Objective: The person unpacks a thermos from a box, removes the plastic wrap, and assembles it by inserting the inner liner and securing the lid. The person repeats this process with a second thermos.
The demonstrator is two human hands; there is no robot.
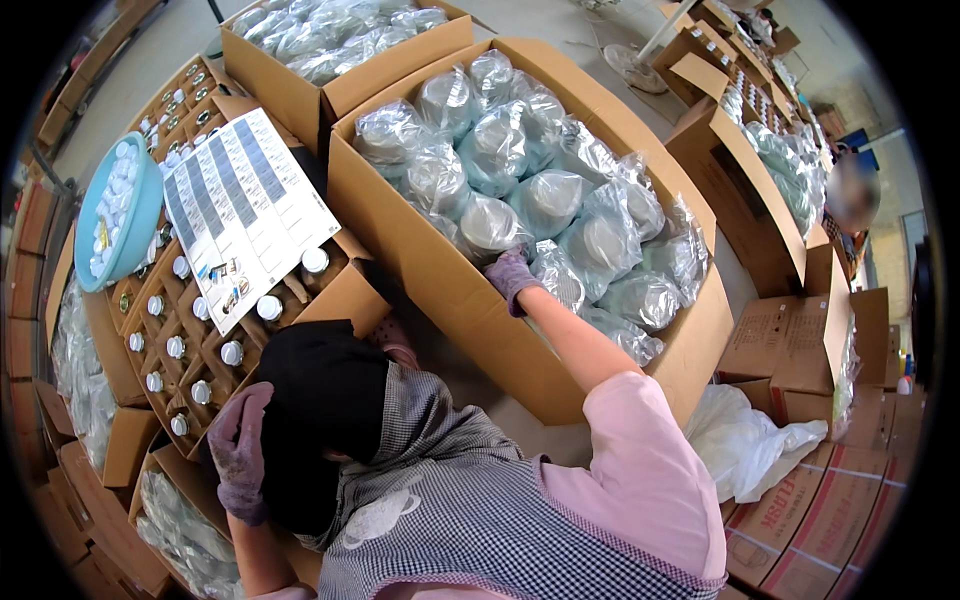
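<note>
Sheet partly hides carton near basin.

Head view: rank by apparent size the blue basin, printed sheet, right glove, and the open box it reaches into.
Largest to smallest:
1. Open box
2. Printed sheet
3. Blue basin
4. Right glove

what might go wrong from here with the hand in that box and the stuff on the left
Clear plastic bags crowd the gloved hand in the large carton, so one might snag or tear.

The blue bowl, heaped with small white pieces, stands by the divided carton; a bump might spill them.

The printed sheet lies loosely over white-topped containers, so it might slide off.
</note>
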